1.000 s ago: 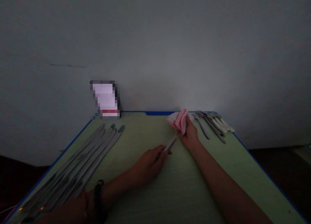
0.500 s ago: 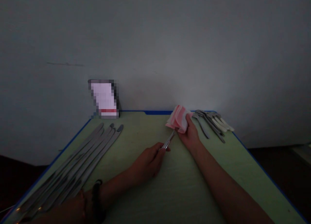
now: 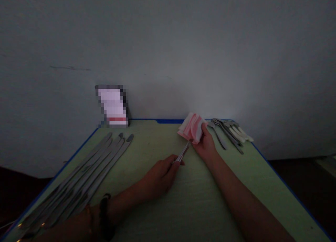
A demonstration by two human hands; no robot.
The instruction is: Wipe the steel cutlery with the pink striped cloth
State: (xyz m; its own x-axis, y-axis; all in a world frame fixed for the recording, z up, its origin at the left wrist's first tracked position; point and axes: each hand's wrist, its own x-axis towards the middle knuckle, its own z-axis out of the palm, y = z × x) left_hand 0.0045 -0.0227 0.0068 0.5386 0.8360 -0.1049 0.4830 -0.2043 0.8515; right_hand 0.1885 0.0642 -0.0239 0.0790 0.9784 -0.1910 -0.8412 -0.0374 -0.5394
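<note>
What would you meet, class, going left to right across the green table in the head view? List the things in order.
Row of long metal utensils → left hand, gripping a slim metal utensil → pink cloth, bunched in the right hand → pile of spoons.

A: What colour's the cloth?
B: Pink with white stripes. The utensil is silver.
A: And the table?
B: Pale green, blue edge. Grey knives; grey spoons, some handles white. Black wristband.
</note>
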